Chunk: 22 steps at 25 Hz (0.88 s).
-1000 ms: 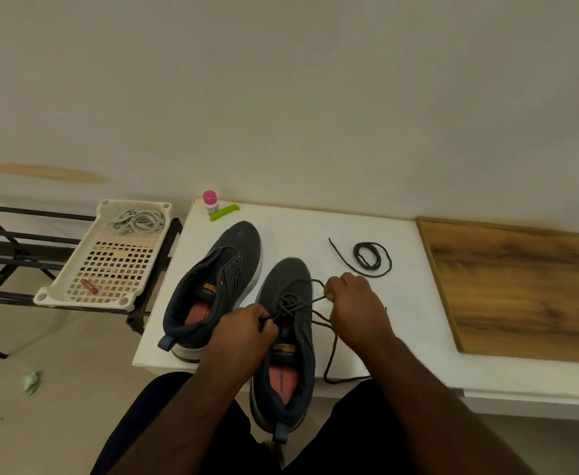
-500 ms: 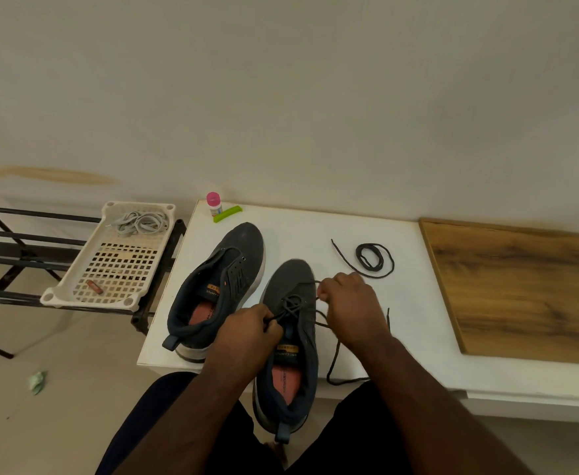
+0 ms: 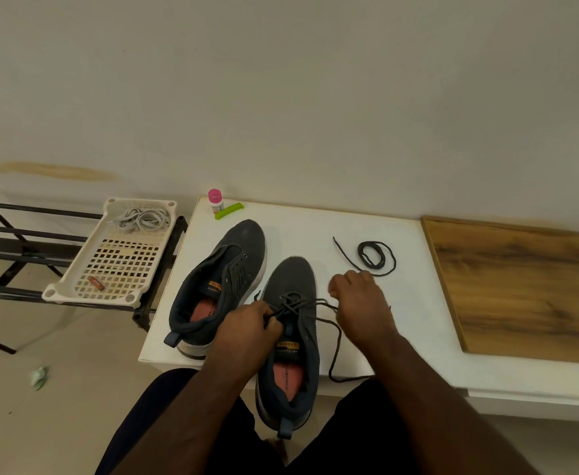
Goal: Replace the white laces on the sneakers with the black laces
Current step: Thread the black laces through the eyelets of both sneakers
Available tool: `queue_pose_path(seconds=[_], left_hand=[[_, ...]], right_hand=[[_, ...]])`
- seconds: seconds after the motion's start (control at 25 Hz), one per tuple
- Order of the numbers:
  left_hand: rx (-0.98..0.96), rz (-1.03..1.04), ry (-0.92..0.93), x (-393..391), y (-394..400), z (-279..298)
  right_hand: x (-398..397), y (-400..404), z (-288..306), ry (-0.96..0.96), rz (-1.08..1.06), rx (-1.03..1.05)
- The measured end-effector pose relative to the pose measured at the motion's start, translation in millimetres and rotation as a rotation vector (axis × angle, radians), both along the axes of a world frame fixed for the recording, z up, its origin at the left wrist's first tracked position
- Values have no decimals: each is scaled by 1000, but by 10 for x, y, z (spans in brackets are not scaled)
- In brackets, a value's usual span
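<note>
While the left hand (image 3: 247,329) pinched the black lace (image 3: 318,303) over the near sneaker (image 3: 291,323), the right hand (image 3: 358,303), fingers curled, gripped its other strand just right. Spare coiled lace (image 3: 377,257) lay farther right on the table (image 3: 411,320).

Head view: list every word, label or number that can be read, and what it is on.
None can be read for sure.
Orange tongue tag, left sneaker: print too blurred.
Orange tongue tag, right sneaker: too blurred.
Insole print, right sneaker: too small.
Label on pink-capped bottle: too small.
</note>
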State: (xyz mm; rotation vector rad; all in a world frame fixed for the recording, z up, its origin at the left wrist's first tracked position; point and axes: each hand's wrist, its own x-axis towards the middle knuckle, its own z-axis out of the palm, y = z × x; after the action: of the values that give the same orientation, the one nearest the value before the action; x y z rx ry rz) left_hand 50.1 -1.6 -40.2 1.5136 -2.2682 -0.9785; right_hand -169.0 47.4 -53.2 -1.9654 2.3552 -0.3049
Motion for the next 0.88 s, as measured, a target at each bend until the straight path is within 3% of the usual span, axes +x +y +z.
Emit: queue_pose_path(seconds=[0.08,0.2,0.36,0.48,0.56,0.88], left_hand=[[2,5,10,1,0,-10],[0,-12,19,-17,19,-21],[0,-14,29,-14,28,-24],[-3,-5,17,-7,18,-25],[1,-5,17,-2,12,-28],[-5,-1,7,-12,22,-31]], right_hand=[[-76,12,15,-111,-23,-1],[119,-73,134,-307,158,-14],[364,-158,136,-126,225,172],[367,-125,151,-60,202,133],[262,-93,123,-36,122,68],[-18,-9,22,20,-253,169]])
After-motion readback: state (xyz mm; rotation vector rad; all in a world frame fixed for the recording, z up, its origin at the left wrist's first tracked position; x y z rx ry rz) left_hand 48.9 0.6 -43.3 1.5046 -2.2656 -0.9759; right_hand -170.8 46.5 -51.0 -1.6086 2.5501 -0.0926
